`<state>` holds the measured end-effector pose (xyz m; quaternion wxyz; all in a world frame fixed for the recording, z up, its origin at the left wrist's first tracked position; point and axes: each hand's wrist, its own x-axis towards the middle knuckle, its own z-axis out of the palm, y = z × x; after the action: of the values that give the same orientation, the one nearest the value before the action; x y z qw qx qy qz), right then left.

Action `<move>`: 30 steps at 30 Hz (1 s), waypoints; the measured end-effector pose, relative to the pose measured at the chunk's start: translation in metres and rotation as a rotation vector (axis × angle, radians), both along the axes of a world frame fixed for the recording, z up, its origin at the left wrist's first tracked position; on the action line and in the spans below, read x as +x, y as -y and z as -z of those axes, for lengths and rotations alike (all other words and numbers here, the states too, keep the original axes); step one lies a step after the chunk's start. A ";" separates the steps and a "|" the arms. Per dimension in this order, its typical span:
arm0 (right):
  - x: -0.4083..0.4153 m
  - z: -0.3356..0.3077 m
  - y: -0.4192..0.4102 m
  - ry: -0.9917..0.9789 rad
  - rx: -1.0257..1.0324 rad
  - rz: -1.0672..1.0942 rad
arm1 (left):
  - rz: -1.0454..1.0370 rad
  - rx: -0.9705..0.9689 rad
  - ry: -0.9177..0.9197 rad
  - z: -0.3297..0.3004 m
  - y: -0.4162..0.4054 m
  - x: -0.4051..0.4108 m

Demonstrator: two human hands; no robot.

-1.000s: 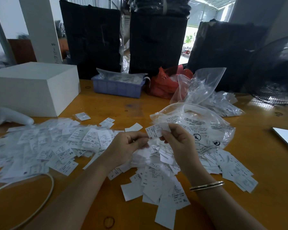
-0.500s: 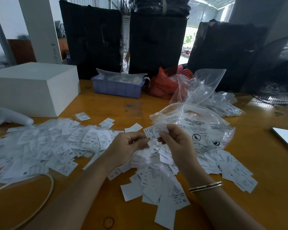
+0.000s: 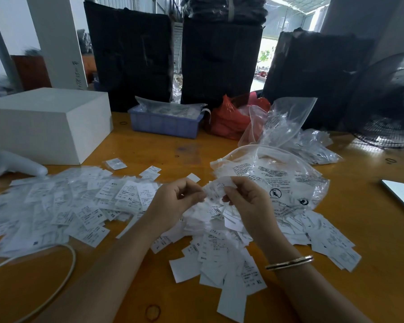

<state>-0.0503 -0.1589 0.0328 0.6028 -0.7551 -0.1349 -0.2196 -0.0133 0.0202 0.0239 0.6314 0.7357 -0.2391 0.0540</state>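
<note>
Several white size labels lie in two heaps on the wooden table [image 3: 371, 264]: a wide spread at the left [image 3: 63, 206] and a pile in the middle [image 3: 224, 248]. My right hand [image 3: 247, 203] pinches a blurred white label [image 3: 216, 186] between thumb and fingers above the middle pile. My left hand [image 3: 175, 201] has its fingers curled, and its fingertips meet the label's left end. A clear printed plastic bag [image 3: 278, 178] lies just behind my right hand.
A white box [image 3: 44, 124] and a white handheld device [image 3: 12, 165] sit at the left. A blue tray [image 3: 166, 123], a red bag [image 3: 231, 120] and more clear bags [image 3: 313, 145] stand behind. A phone [image 3: 401, 194] lies right, a cable [image 3: 56, 283] front left, a fan [image 3: 390, 108] far right.
The label between my hands has dropped a little and now blurs. My left fingertips have closed in on its left end. The piles have not moved.
</note>
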 end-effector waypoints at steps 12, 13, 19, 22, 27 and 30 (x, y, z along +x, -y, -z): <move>-0.004 -0.006 -0.004 0.059 0.086 -0.013 | 0.037 0.003 0.023 -0.003 0.002 -0.005; -0.005 -0.007 -0.003 0.066 0.085 -0.010 | 0.030 0.008 0.029 -0.004 0.002 -0.005; -0.006 -0.006 -0.006 0.087 0.013 0.018 | 0.020 -0.012 0.046 -0.004 0.001 -0.005; -0.006 -0.007 -0.005 0.087 0.003 0.040 | 0.006 -0.020 0.051 -0.004 0.001 -0.005; -0.007 -0.006 -0.005 0.108 -0.124 0.064 | 0.005 -0.001 0.049 -0.004 0.000 -0.004; -0.006 -0.005 -0.004 0.107 -0.188 0.054 | -0.009 -0.011 0.044 -0.004 0.000 -0.003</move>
<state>-0.0567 -0.1553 0.0375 0.5152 -0.7988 -0.1667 -0.2621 -0.0168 0.0207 0.0277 0.6300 0.7318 -0.2492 0.0741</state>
